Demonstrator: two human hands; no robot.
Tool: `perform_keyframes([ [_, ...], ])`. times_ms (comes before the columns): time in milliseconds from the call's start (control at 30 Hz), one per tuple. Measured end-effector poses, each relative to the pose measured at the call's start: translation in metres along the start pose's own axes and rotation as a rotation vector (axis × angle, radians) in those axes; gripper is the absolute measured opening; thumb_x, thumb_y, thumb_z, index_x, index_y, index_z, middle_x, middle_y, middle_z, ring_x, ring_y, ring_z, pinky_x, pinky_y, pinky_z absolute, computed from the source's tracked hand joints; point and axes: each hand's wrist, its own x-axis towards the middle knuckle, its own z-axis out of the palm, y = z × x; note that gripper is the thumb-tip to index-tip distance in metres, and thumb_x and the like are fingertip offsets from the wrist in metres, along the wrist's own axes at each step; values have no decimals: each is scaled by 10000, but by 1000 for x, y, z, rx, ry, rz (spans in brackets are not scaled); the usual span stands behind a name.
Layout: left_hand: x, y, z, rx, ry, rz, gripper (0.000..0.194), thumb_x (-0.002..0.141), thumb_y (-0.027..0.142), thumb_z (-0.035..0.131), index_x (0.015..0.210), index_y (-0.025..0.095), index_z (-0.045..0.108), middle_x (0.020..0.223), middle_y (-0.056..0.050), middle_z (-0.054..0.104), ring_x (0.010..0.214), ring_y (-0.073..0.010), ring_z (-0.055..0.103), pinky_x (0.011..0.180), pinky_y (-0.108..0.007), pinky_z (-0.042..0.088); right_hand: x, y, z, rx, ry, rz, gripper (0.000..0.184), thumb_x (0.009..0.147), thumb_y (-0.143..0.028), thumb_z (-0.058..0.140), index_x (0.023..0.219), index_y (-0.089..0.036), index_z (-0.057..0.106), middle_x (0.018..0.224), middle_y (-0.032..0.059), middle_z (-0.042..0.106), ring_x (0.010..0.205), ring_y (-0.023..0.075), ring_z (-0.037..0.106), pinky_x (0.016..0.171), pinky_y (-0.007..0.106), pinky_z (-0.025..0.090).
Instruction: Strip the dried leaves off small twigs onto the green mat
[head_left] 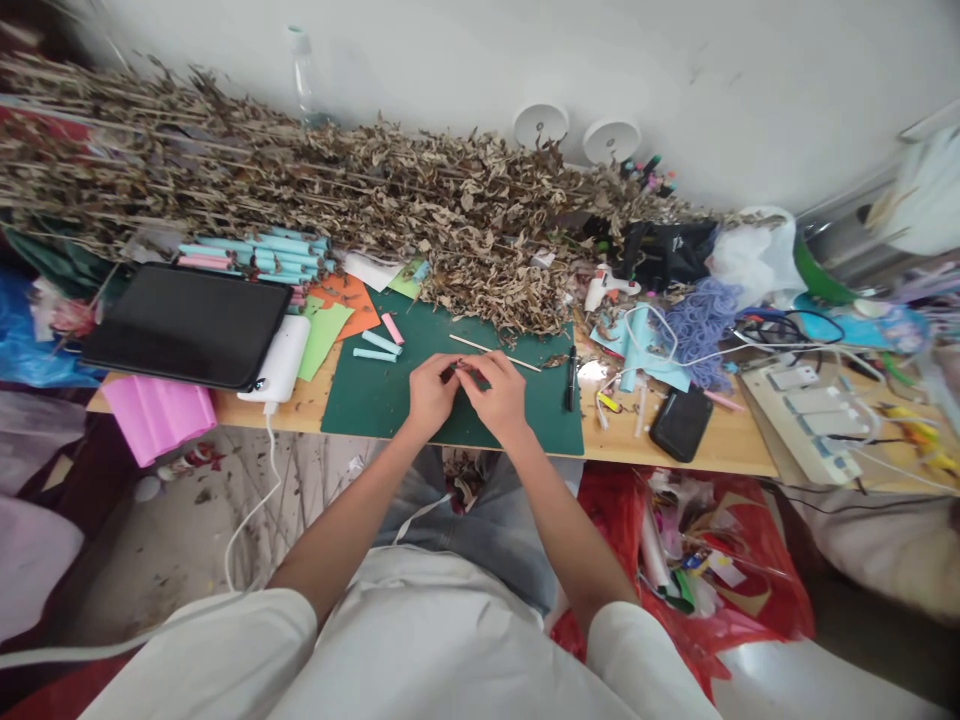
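My left hand (433, 393) and my right hand (495, 392) meet over a green cutting mat (375, 400). Both are closed, fingertips pinched together around a tiny dark bit that is too small to name. Just beyond them a thin wooden stick (517, 360) lies aslant on the mat. To the left are two light-blue paper rolls (381, 344) and a short pink roll (392, 328). A black pen (571, 380) rests along the mat's right side, near a curled dry leaf (555, 360).
Dried leafy stalks (450, 210) are heaped along the wall. At left sit a black tablet (191, 322) and a white power bank (281, 360) with a cable. A glue gun (609, 287), purple yarn (701, 325), a black phone (681, 424) and a power strip (802, 420) occupy the right. A red bag (765, 540) hangs below.
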Motion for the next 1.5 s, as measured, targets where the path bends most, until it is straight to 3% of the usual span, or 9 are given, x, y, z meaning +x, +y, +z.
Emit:
perform_keyframes([
  [200,-2,7,-3,-14,-10,37,293,839,80,579,1063,186,735,993,-74,737,846,-165,662,760,-275,517,2,1,0,-154,-7,-34,166,949,-304,548,962,-241,701,925,50,654,859,166,627,787,277,514],
  [333,-1,6,-2,-15,4,35,272,830,69,581,1006,190,749,969,-65,736,838,-163,658,754,-270,515,2,-1,0,-172,-28,-57,167,947,-280,532,992,-237,687,956,63,659,913,181,620,819,296,512],
  [467,0,1,1,-21,28,-3,241,810,64,601,945,189,757,903,-53,731,811,-160,657,730,-262,513,0,-6,3,84,70,129,228,862,-306,651,1064,-204,628,936,45,654,812,156,626,719,269,546],
  [600,0,1,1,-10,39,-10,243,788,54,620,935,190,759,882,-43,729,802,-156,653,731,-260,516,3,-10,7,152,127,251,205,793,-318,719,946,-191,672,858,16,632,722,137,593,676,262,533],
  [867,0,6,-1,-31,25,22,186,827,89,634,931,183,756,908,-54,735,823,-159,668,735,-263,520,5,-7,5,213,112,238,115,843,-312,667,843,-203,701,827,10,633,746,139,592,651,250,504],
  [1100,0,3,0,-13,43,-4,149,821,92,646,912,168,736,883,-49,719,790,-153,653,705,-255,506,1,2,10,254,110,213,278,862,-339,658,1109,-211,668,900,25,634,760,137,597,673,250,522],
  [1233,-1,3,-1,-10,37,-16,142,826,115,643,921,177,730,888,-47,718,795,-156,646,723,-265,511,5,2,10,239,66,165,173,878,-314,638,1002,-215,707,905,28,635,791,141,610,737,269,529],
  [1400,-1,5,0,-55,33,-58,99,850,220,663,913,179,726,867,-46,711,736,-148,636,651,-249,503,8,8,0,324,-16,206,231,893,-348,606,1068,-212,672,932,25,651,779,137,640,659,246,545],
  [1500,0,8,1,-55,33,-82,94,832,258,698,875,177,719,832,-35,699,711,-141,627,637,-241,492,12,17,-17,145,-16,226,236,947,-319,500,1064,-192,661,958,49,664,796,153,651,661,259,550],
])
